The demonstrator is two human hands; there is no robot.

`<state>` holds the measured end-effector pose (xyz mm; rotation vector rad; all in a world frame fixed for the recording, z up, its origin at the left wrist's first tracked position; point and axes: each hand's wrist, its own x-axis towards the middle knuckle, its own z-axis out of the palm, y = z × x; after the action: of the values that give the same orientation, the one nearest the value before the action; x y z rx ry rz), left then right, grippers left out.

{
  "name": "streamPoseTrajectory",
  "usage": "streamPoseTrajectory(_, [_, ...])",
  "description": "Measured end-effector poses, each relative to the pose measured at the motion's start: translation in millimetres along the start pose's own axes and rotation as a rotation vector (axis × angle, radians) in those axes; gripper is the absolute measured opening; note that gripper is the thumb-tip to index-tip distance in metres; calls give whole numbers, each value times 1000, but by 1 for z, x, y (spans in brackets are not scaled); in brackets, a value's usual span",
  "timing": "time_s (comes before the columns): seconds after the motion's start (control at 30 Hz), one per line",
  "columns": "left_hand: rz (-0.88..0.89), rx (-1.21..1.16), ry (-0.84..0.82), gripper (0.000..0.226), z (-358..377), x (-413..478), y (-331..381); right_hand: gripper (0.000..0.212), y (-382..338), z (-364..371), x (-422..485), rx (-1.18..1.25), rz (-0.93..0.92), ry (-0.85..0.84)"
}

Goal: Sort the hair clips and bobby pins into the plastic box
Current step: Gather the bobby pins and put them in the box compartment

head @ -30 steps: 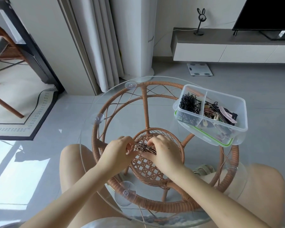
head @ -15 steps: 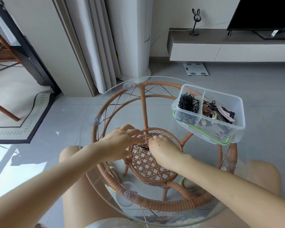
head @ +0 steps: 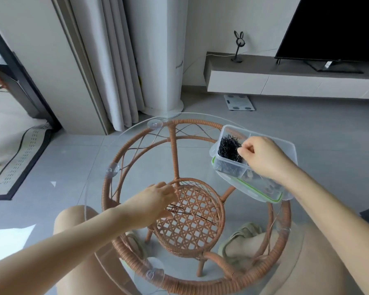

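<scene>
A clear plastic box (head: 290, 150) with a divider stands on the right side of the round glass table (head: 200, 122). Its left compartment holds a heap of black bobby pins (head: 228, 149). My right hand (head: 262, 155) hovers over that compartment, fingers pinched just above the heap; whether a pin is between them I cannot tell. The right compartment is mostly hidden behind this hand. A few thin bobby pins (head: 185, 212) lie on the glass near the table's middle. My left hand (head: 156, 202) rests on them with fingers bent.
The glass top sits on a rattan frame (head: 173, 150) with suction cups. My knees and sandalled feet show through the glass. A curtain, a white column, a low TV cabinet and a bathroom scale stand beyond the table.
My right hand has left the pins at the table's middle and moved up and right to the box's left compartment. My left hand stays at the remaining pins.
</scene>
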<state>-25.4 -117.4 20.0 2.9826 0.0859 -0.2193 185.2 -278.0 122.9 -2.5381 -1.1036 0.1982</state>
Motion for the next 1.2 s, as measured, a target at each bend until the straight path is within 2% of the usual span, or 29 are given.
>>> streamPoseTrajectory(0.1, [-9, 10, 31, 34, 3, 6, 8, 39, 7, -2, 40, -28, 168, 30])
streamPoseTrajectory(0.23, [-52, -12, 31, 25, 5, 12, 17, 12, 1, 14, 71, -117, 272, -3])
streamPoseTrajectory(0.3, [-43, 3, 37, 24, 4, 15, 22, 8, -3, 21, 76, -137, 288, -76])
streamPoseTrajectory(0.37, [-44, 25, 41, 22, 4, 16, 28, 17, -7, 20, 77, -143, 273, -95])
streamPoseTrajectory(0.43, [-74, 32, 31, 21, 4, 16, 32, 29, -16, 14, 66, -179, 189, 37])
streamPoseTrajectory(0.5, [-114, 28, 1, 23, 3, 15, 34, 40, -24, 11, 38, -181, 28, 159])
streamPoseTrajectory(0.53, [-136, 28, -26, 23, 3, 16, 35, 39, -27, 14, 19, -156, -58, 130])
streamPoseTrajectory(0.6, [-169, 35, -82, 26, 4, 19, 36, 32, -31, 31, -21, -110, -187, -87])
streamPoseTrajectory(0.67, [-191, 51, -118, 28, 5, 23, 39, 28, -30, 58, -53, -160, -240, -281])
streamPoseTrajectory(0.7, [-204, 57, -125, 28, 7, 25, 41, 28, -28, 70, -64, -198, -246, -326])
streamPoseTrajectory(0.8, [-264, -7, -140, 21, 9, 26, 41, 14, -25, 92, -76, -238, -247, -354])
streamPoseTrajectory(0.93, [-287, -212, -164, 11, -16, 23, 30, 13, -23, 97, -73, -246, -270, -407])
streamPoseTrajectory(1.03, [-336, -434, -28, 10, -53, 31, 27, 17, -19, 88, -69, -173, -271, -372])
streamPoseTrajectory(1.1, [-393, -615, 79, 16, -79, 46, 31, 21, -12, 67, -58, 23, -162, -293])
streamPoseTrajectory(1.2, [-475, -865, 191, 21, -107, 85, 41, 21, 7, 27, -22, 213, 53, 21])
